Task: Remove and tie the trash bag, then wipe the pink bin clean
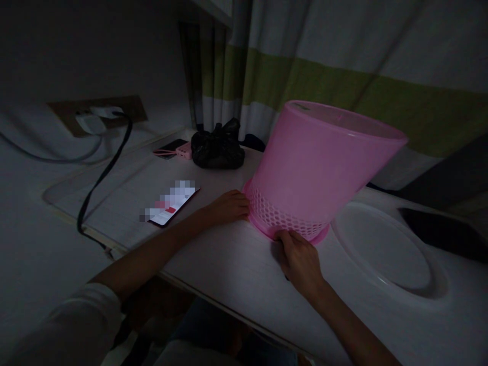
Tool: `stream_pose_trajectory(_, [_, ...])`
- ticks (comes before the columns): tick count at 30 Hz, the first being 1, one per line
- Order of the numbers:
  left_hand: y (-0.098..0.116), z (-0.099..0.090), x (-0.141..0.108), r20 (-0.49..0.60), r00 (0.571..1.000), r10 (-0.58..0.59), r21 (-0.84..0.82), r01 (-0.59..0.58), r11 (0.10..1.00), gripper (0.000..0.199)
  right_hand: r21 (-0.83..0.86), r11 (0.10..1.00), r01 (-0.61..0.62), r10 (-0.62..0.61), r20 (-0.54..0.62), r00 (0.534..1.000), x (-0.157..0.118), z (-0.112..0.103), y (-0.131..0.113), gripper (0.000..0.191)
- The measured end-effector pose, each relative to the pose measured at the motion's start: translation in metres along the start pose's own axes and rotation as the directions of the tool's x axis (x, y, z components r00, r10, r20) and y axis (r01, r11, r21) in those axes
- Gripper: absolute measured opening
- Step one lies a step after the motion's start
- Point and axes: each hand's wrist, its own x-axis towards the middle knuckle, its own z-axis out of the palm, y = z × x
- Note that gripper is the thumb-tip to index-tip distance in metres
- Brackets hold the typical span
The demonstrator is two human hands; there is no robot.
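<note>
A pink plastic basket (305, 162) stands upside down on the white table (224, 254), its closed base on top and its rim with a band of small holes at the bottom. At the rim's left side, my left hand (229, 207) rests with its fingers against the plastic. My right hand (299, 254) grips the front of the rim, fingers curled. Something small and dark shows under the right hand, too hidden to make out.
Left of the basket lie a lit phone (173, 203), a black plastic bag (218, 147) and a pink power bank (184, 150). A cable (99, 178) hangs from the wall socket. At right are a round white lid (389, 249) and a dark flat object (442, 231). Curtains hang behind.
</note>
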Motion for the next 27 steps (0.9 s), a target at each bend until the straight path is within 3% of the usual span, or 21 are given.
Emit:
stream_pose_trajectory(3, [0.0, 0.001, 0.0, 0.002, 1.0, -0.002, -0.005, 0.002, 1.0, 0.022, 0.066, 0.998, -0.017, 0.018, -0.011, 1.0, 0.001, 0.001, -0.002, 0.023])
stream_pose_trajectory(8, [-0.001, 0.002, -0.001, -0.004, 1.0, 0.006, -0.038, -0.007, 0.999, 0.022, 0.0, 0.998, -0.067, 0.067, 0.071, 0.995, 0.002, -0.002, -0.005, 0.027])
stream_pose_trajectory(14, [-0.004, 0.004, -0.001, -0.015, 1.0, 0.018, -0.028, -0.019, 0.999, 0.023, -0.077, 0.997, 0.025, -0.012, 0.157, 0.988, 0.003, -0.008, -0.005, 0.037])
stream_pose_trajectory(27, [-0.005, 0.0, 0.0, 0.031, 0.999, -0.009, -0.022, 0.01, 1.0, 0.02, 0.01, 0.999, 0.051, -0.051, -0.014, 0.999, -0.006, 0.005, 0.001, 0.024])
